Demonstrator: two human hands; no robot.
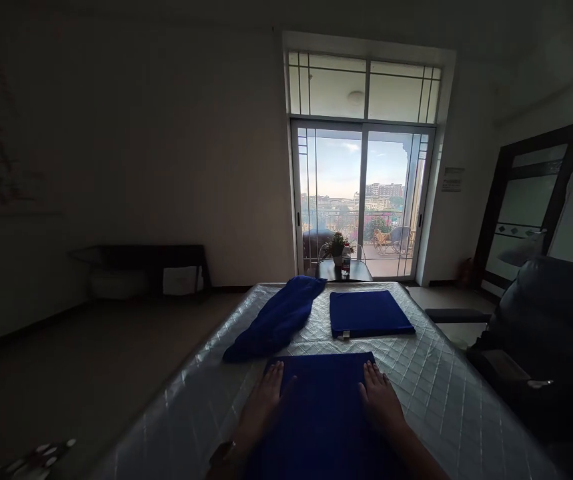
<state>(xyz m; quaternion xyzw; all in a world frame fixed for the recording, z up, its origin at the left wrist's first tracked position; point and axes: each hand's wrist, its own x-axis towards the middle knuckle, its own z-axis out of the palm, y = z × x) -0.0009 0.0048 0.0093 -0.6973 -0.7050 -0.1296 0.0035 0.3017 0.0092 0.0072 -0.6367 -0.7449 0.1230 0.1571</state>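
Observation:
A dark blue cloth (pixel 323 413), laid out flat with straight edges, covers the near middle of the quilted silver tabletop (pixel 441 373). My left hand (pixel 266 393) rests on its left edge with the fingers stretched forward. On the opposite edge lies my right hand (pixel 379 393), flat, fingers extended near the far corner. Beyond them, a neatly folded blue cloth (pixel 371 313) with a small white tag sits to the right. A loose, crumpled blue cloth (pixel 279 317) lies at the far left of the tabletop. The near end of the flat cloth is dark and partly hidden by my forearms.
A black armchair (pixel 546 333) stands close on the right. Behind the far edge, a small table (pixel 361 272) carries a potted plant (pixel 337 248) and a bottle (pixel 345 261), before glass sliding doors (pixel 363 193). A low dark bench (pixel 151 267) is by the left wall.

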